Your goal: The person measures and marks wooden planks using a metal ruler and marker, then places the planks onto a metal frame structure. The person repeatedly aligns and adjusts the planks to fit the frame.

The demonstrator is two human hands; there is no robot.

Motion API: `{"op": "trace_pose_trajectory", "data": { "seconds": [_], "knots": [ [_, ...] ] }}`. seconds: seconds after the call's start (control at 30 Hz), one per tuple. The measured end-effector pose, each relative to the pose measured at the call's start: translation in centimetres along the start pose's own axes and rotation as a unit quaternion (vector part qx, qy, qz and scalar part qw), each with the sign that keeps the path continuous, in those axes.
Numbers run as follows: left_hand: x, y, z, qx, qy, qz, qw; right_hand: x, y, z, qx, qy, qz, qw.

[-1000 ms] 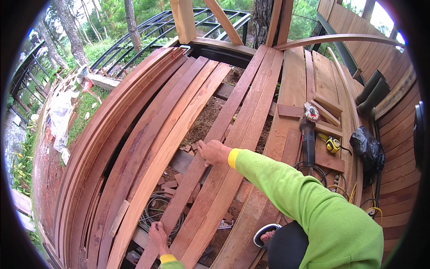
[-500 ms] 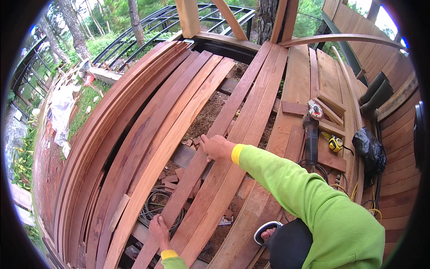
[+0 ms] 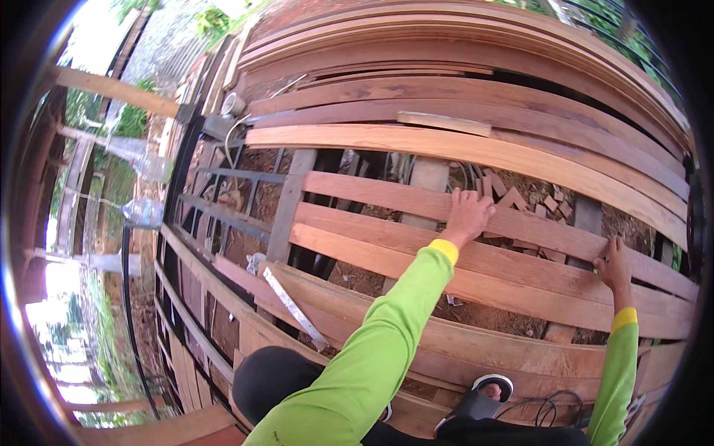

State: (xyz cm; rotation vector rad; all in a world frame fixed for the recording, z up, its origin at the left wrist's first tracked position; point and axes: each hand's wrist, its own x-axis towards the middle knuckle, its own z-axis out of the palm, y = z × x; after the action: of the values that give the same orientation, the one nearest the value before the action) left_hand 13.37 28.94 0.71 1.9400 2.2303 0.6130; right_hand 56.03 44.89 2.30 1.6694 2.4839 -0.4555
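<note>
Head view has swung toward the near ends of the boards, so the left end of the narrow board [image 3: 375,193] now shows at the cross beam [image 3: 286,208]. My hands are on that same board as a moment ago, which suggests I am checking how it sits along its length. My left hand [image 3: 470,217] is near the middle, fingers bent over the far edge; my right hand [image 3: 614,266] is farther along, fingers curled at that edge. I cannot tell whether either grips or only rests.

Loose offcuts [image 3: 513,199] lie on the soil beyond the board, between my hands. Nearer me are reddish planks [image 3: 357,229]; across the gap lies a paler plank [image 3: 357,137], with stacked boards [image 3: 416,44] behind. A whitish strip [image 3: 294,308] slants beside my knee, and clear bottles [image 3: 152,167] hang at the left.
</note>
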Motion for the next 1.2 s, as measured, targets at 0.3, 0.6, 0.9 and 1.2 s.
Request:
{"op": "trace_pose_trajectory", "data": {
  "seconds": [0.3, 0.6, 0.9, 1.2],
  "knots": [
    [-0.5, 1.4, 0.3, -0.023, -0.006, -0.021, 0.999, -0.6, -0.3, -1.4, -0.019, -0.016, -0.005, 1.0],
    [-1.1, 1.4, -0.2, -0.027, -0.011, -0.034, 0.999, -1.1, -1.2, -1.9, -0.02, -0.021, -0.003, 1.0],
    [-1.9, 1.7, 0.0, -0.017, -0.005, -0.039, 0.999, -1.4, -0.7, -1.7, -0.008, -0.021, -0.009, 1.0],
    [-2.6, 2.2, 0.3, -0.011, -0.008, -0.047, 0.999, -2.3, -2.2, -2.7, -0.006, -0.045, 0.02, 0.999]
  ]
}}
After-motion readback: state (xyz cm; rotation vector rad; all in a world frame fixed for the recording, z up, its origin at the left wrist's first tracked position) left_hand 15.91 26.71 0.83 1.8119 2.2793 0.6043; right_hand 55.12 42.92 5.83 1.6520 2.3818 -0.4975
